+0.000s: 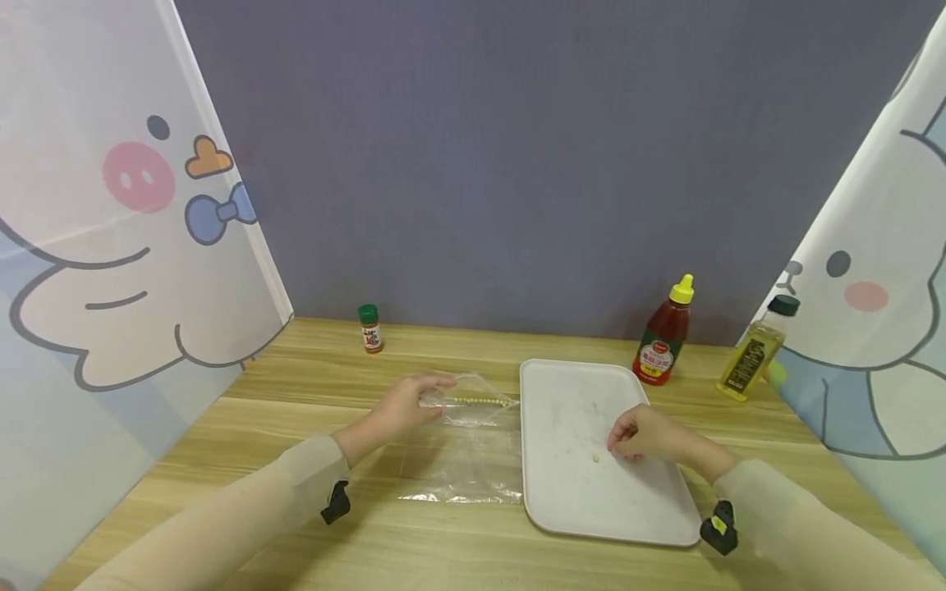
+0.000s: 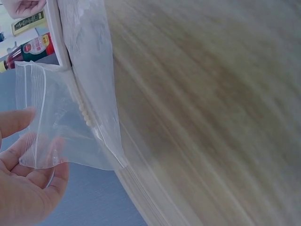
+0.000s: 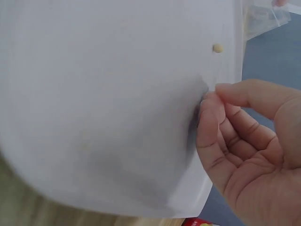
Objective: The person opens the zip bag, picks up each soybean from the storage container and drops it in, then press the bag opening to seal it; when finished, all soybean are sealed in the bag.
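Observation:
My left hand (image 1: 402, 406) grips the mouth of a clear zip bag (image 1: 461, 472). In the left wrist view, the thumb lies at the zip edge and the other fingers curl behind the film. A row of small pale yellow beans (image 1: 480, 401) lies inside the bag along a fold. Low over the white tray (image 1: 565, 509), my right hand (image 1: 645, 432) has its thumb and forefinger tips together and its other fingers curled. No item shows between those tips. One loose bean (image 3: 217, 48) lies on the tray just beyond them.
Behind the tray stands a red sauce bottle (image 1: 663, 341) with a yellow cap. An oil bottle (image 1: 752, 361) with a dark cap is at the back right. A small green-capped spice jar (image 1: 371, 330) stands at the back left. A grey panel (image 1: 473, 164) borders the wooden table.

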A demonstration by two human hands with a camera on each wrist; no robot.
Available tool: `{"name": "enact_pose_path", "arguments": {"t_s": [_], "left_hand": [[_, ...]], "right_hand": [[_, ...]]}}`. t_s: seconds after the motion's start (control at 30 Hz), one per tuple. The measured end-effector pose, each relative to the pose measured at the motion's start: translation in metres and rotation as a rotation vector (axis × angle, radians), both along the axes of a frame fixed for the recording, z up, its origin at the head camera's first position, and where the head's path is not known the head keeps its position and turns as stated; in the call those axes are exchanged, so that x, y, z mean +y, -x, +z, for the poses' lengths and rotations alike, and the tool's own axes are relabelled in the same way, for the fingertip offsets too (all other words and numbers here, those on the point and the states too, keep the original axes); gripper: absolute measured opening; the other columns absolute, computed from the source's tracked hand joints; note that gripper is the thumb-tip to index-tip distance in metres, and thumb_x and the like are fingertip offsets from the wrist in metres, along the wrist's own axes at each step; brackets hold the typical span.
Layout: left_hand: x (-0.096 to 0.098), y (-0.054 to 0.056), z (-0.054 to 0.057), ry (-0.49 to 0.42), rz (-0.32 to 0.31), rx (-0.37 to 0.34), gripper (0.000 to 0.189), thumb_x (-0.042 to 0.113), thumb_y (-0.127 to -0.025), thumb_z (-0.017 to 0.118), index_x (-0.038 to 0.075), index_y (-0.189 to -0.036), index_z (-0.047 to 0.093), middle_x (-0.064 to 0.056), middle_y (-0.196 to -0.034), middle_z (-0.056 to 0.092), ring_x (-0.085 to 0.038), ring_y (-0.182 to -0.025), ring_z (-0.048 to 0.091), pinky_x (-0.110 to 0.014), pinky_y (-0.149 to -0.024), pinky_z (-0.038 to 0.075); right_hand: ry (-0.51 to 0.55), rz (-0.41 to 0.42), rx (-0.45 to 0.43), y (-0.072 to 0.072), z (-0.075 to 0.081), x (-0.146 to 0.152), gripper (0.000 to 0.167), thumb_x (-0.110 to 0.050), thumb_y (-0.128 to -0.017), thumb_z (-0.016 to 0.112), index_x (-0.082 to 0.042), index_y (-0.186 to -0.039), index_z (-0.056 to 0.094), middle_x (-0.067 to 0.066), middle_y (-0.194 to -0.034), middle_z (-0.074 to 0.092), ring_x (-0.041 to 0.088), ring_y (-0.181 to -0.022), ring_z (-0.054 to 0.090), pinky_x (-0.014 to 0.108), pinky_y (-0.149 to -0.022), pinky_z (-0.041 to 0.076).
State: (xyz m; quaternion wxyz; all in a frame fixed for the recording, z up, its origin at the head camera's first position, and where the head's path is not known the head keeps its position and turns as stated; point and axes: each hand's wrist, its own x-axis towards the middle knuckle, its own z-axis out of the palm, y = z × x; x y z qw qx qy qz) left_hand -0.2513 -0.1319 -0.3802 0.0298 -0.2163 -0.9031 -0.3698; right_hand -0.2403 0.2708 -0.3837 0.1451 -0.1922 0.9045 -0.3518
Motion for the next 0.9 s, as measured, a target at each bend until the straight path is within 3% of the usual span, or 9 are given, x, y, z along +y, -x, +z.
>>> {"name": "enact_pose_path", "arguments": {"t_s": [0.17, 0.37, 0.6, 0.77, 0.9], "left_hand": [[0.001, 0.0, 0.0, 0.015, 0.004, 0.008, 0.047, 0.001, -0.083, 0.072, 0.009, -0.127, 0.062, -0.011, -0.128, 0.064, -0.03, -0.11, 0.063, -0.045, -0.093, 0.055], [0.001, 0.001, -0.001, 0.021, -0.003, 0.031, 0.047, 0.0, -0.082, 0.072, 0.009, -0.127, 0.062, -0.012, -0.128, 0.064, -0.031, -0.111, 0.063, -0.045, -0.093, 0.055], [0.001, -0.001, 0.002, 0.029, -0.001, 0.033, 0.046, 0.002, -0.083, 0.073, 0.01, -0.127, 0.062, -0.013, -0.129, 0.063, -0.032, -0.112, 0.063, -0.047, -0.095, 0.054], [0.002, 0.0, 0.004, 0.043, -0.006, 0.052, 0.045, 0.005, -0.083, 0.073, 0.011, -0.127, 0.063, -0.012, -0.128, 0.064, -0.031, -0.11, 0.064, -0.048, -0.096, 0.053], [0.001, 0.0, 0.005, 0.031, -0.018, 0.033, 0.045, 0.004, -0.084, 0.073, 0.011, -0.127, 0.062, -0.013, -0.128, 0.064, -0.032, -0.112, 0.063, -0.05, -0.096, 0.052]], "right_hand": [[0.082, 0.027, -0.026, 0.008, 0.005, -0.004, 0.012, -0.005, -0.086, 0.067, 0.006, -0.09, 0.066, 0.002, -0.068, 0.06, 0.01, -0.06, 0.054, 0.025, -0.054, 0.051], [0.173, 0.048, 0.008, 0.02, 0.018, -0.022, 0.023, -0.007, -0.089, 0.064, 0.011, -0.102, 0.065, 0.012, -0.078, 0.068, 0.011, -0.066, 0.06, 0.027, -0.06, 0.057], [0.17, 0.031, 0.089, 0.026, 0.037, -0.064, 0.023, -0.017, -0.091, 0.068, 0.003, -0.102, 0.071, 0.016, -0.084, 0.072, 0.015, -0.069, 0.064, 0.036, -0.068, 0.059], [0.216, 0.074, 0.101, 0.029, 0.043, -0.092, 0.017, -0.014, -0.089, 0.069, 0.0, -0.1, 0.072, 0.009, -0.085, 0.072, 0.018, -0.073, 0.065, 0.031, -0.069, 0.058], [0.234, 0.067, 0.095, 0.03, 0.046, -0.114, 0.017, -0.013, -0.089, 0.069, 0.0, -0.101, 0.072, 0.013, -0.089, 0.073, 0.018, -0.074, 0.066, 0.028, -0.068, 0.057]]}}
